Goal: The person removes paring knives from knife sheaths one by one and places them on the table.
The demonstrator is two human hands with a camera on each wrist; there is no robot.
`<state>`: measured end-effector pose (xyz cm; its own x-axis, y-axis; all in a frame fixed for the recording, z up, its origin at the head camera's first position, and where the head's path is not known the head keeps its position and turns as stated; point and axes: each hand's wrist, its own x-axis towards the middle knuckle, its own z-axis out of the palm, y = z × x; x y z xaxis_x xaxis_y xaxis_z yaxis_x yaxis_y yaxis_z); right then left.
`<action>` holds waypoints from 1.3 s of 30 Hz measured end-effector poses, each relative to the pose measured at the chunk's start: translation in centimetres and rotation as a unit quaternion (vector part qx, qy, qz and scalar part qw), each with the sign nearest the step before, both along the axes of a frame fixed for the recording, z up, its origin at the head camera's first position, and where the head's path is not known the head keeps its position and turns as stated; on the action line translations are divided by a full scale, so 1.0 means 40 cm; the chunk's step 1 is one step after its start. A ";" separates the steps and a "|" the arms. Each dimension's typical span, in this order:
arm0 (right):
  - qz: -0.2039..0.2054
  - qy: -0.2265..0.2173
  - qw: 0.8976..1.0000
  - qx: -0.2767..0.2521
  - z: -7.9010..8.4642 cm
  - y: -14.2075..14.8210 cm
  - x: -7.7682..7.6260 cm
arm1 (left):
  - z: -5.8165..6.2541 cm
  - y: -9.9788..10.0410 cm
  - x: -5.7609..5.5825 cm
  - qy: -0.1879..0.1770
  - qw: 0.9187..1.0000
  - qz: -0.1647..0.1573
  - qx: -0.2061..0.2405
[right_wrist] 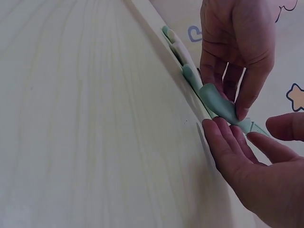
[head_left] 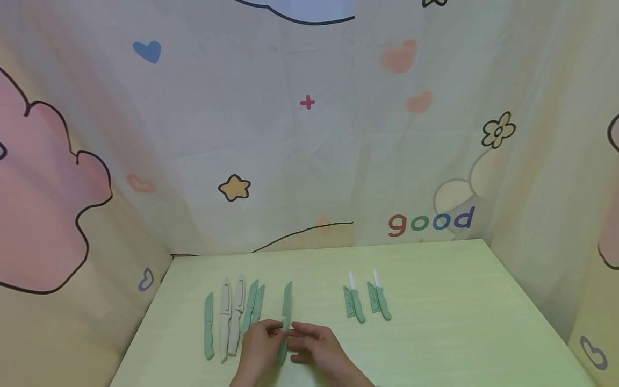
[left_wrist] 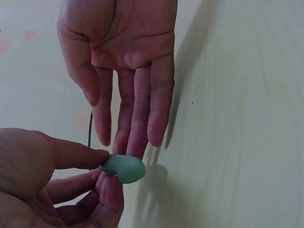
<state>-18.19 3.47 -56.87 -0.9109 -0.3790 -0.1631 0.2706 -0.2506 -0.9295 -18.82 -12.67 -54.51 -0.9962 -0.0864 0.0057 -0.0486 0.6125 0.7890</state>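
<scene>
Sheathed green knife, held up between two bare hands near the front of the surface, tip pointing away from the person. From where I stand, the left hand has the grip: its thumb and fingertips pinch the handle. The right hand is not clasping anything; its fingers reach out loosely to the handle, and whether they bear any weight I can't tell. A green sheath covers the blade, but a pale sliver shows where it meets the handle, so it may not be fully seated. A sudden tug could free it and bring the edge out close to the fingers. A pinch that light might also let the smooth handle roll and drop.

Two green knives lie just beyond the left hand; a sideways sweep could knock them askew, or into the two beige knives alongside. Over to the right, two small knives lie with white blades bare, so a careless reach there risks a cut.
</scene>
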 end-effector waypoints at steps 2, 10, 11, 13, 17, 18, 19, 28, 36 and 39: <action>-0.005 -0.002 1.000 0.002 -0.001 0.007 -0.001 | -0.002 0.006 -0.001 0.002 1.000 -0.003 0.003; -0.020 0.000 1.000 0.002 0.008 0.040 -0.004 | -0.003 0.033 -0.006 -0.021 0.995 -0.044 0.084; -0.021 0.000 1.000 0.001 0.009 0.044 -0.004 | -0.002 0.036 -0.006 -0.030 0.993 -0.048 0.101; -0.023 0.002 1.000 0.001 0.009 0.052 -0.005 | 0.001 0.042 -0.004 -0.041 0.989 -0.055 0.128; -0.028 0.011 1.000 0.008 0.011 0.068 -0.006 | 0.006 0.052 -0.002 -0.055 0.981 -0.068 0.173; -0.029 0.013 0.999 0.008 0.012 0.072 -0.007 | 0.005 0.054 -0.002 -0.057 0.980 -0.070 0.178; -0.031 0.014 0.999 0.008 0.014 0.075 -0.007 | 0.006 0.056 -0.002 -0.059 0.978 -0.072 0.185; -0.041 0.011 0.999 0.022 0.012 0.098 -0.017 | 0.003 0.079 -0.006 -0.067 0.967 -0.091 0.228; -0.059 0.018 0.998 0.031 0.013 0.118 -0.014 | -0.003 0.102 -0.006 -0.068 0.960 -0.100 0.252; -0.065 0.015 0.997 0.030 0.009 0.123 -0.015 | -0.014 0.109 -0.008 -0.066 0.957 -0.100 0.264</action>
